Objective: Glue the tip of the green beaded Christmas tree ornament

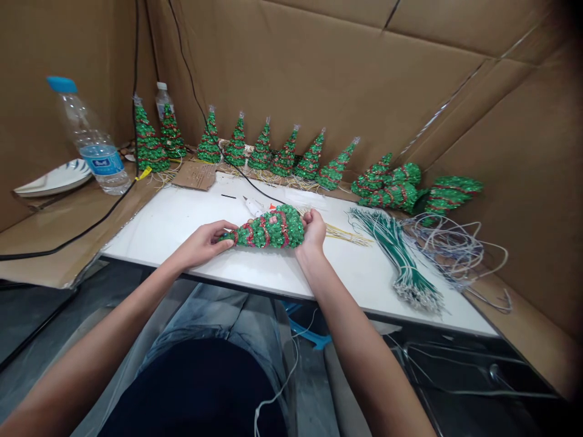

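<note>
A small green beaded Christmas tree [271, 229] with red garland lies sideways between my hands, just above the white tabletop [173, 227]. My left hand [207, 244] pinches its narrow tip, which points left. At the wide base, my right hand [312, 232] is closed round the edge, its fingertips partly hidden behind the tree. Yellowish wires [348, 234] stick out to the right past my right hand. Just behind the tree lies a white tool with a pointed nozzle, perhaps a glue gun [252, 205], partly covered.
Several finished-looking trees [262, 145] stand along the cardboard wall, and others [392, 188] lie at the right. A bundle of green wires [401, 261] and tangled clear cord [455, 243] lie on the right. A water bottle [102, 159] and a plate [54, 178] sit left. A black cable [200, 112] hangs across.
</note>
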